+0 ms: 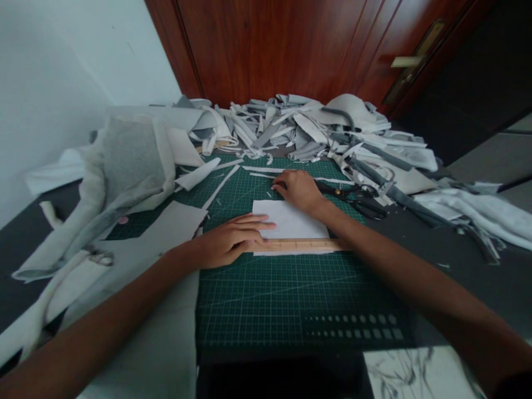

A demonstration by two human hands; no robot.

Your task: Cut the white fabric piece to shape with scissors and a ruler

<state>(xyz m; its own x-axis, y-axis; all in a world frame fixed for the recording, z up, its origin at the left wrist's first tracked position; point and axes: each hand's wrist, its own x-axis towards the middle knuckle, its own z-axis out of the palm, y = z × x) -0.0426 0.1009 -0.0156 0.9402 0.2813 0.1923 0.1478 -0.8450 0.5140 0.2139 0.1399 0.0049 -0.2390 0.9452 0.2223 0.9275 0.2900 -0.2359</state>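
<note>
1. On a green cutting mat point(291, 299), a white sheet point(286, 219) lies beneath the fingers, a wooden ruler point(291, 245) along its near edge.
2. The left hand point(233, 241) rests open across both; the right hand point(297, 191) curls at the far edge, any grip unclear.
3. Beyond the fingers, many fabric offcuts point(299, 124) lie already cut; scissors point(353, 199) rest to the right.

- Left hand point(230, 241) presses a wooden ruler point(295, 245) onto a white sheet point(286, 218), on a green cutting mat point(266, 302).
- Right hand point(297, 191) rests at the sheet's far edge, just beside black-handled scissors point(366, 208).
- Grey-white fabric offcuts point(299, 124) heap up at the far side.
</note>
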